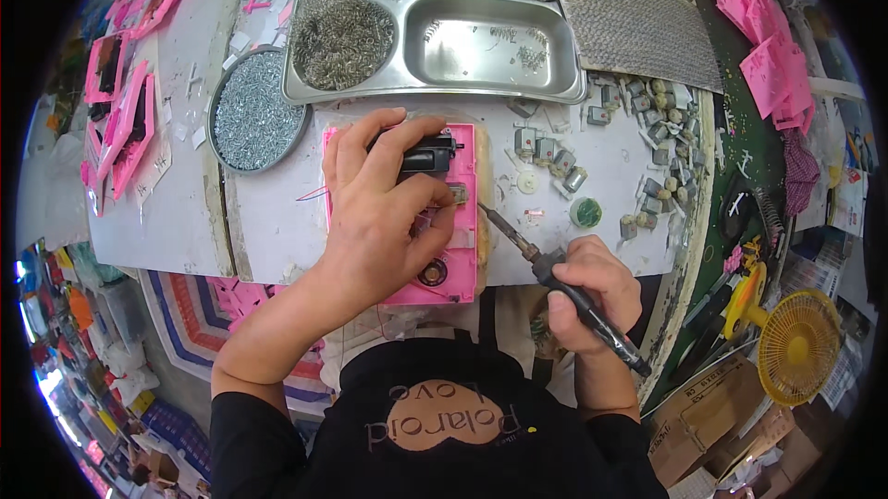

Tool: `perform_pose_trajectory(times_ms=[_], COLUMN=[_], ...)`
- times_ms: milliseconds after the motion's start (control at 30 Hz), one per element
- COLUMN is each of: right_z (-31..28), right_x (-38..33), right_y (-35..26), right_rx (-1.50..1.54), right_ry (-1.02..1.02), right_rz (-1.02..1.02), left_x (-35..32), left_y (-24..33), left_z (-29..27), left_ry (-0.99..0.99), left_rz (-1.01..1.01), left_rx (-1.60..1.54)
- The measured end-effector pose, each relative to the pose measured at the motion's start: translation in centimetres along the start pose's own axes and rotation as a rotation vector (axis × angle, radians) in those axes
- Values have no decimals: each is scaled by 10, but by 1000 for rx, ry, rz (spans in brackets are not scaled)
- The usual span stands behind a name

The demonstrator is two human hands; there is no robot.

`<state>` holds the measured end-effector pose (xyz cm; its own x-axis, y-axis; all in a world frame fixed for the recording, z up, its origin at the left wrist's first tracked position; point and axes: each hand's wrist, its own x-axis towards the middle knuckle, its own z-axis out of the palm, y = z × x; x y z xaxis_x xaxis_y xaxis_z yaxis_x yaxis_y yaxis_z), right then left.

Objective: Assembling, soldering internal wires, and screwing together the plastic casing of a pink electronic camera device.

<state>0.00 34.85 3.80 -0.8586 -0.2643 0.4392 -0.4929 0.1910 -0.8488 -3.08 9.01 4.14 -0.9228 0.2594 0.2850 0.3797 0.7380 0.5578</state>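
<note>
I have the pink casing [467,263] at the table's [273,221] near edge, right under the left hand [379,189], whose fingers bend over a black part [427,157] seated in it. Its thumb and forefinger close in beside a small metal part [459,192], but I cannot tell whether they pinch anything (from up here the knuckles hide the very spot I want). The right hand [597,291] grasps the dark handle of what looks like a soldering iron [578,300], its tip just beside the casing's right edge. My first worry is that tip: if it is hot, a small slip leftward could burn the fingertips or mark the pink plastic, since both are near it. The red and blue wires [313,197] stick out past the casing's left side, so a dragging wrist could snag them and pull a joint loose. The lower end of the casing seems to reach past the table edge; too much weight there might tip it. To the right, the loose motors [546,152] lie near enough that a careless sweep of the iron could knock them about.
</note>
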Motion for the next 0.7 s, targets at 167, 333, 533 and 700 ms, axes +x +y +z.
perform_pose_trajectory(times_ms=[167,333,533,700], right_z=[4,5,5,6], right_x=[8,10,11,12], right_y=[0,-2,-3,-3], right_rx=[-35,-40,-43,-39], right_ry=[-31,-48,-51,-66], right_rz=[-74,-79,-75,-69], left_x=[1,3,2,2], left_y=[0,1,0,0], left_z=[1,0,1,0], left_ry=[-8,-20,-17,-11], left_rz=[-1,3,11,21], left_rx=[21,24,7,0])
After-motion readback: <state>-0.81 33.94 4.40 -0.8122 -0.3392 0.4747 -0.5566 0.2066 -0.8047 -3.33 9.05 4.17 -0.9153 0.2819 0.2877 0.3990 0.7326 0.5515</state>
